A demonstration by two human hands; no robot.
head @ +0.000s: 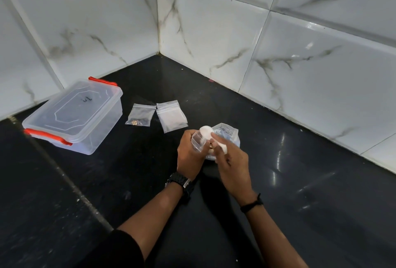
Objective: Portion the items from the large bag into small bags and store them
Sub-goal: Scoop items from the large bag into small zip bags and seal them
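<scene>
My left hand [190, 154] grips a small clear zip bag [198, 140] by its mouth, above the black counter. My right hand [230, 160] pinches a white item [222, 146] at the bag's opening; its fingertips carry white wrapping. Behind both hands lies the large clear bag [228, 134] with several small items inside, partly hidden by my fingers. Further back on the counter lie two small zip bags: the left one [140, 115] holds a few small dark and gold pieces, and the right one [172, 115] looks flat with nothing visible inside.
A clear plastic storage box [75, 115] with orange latches and its lid on stands at the left. The black counter [300, 182] sits in a corner of white marble-tiled walls [214, 32]. A seam runs diagonally across the counter at the left.
</scene>
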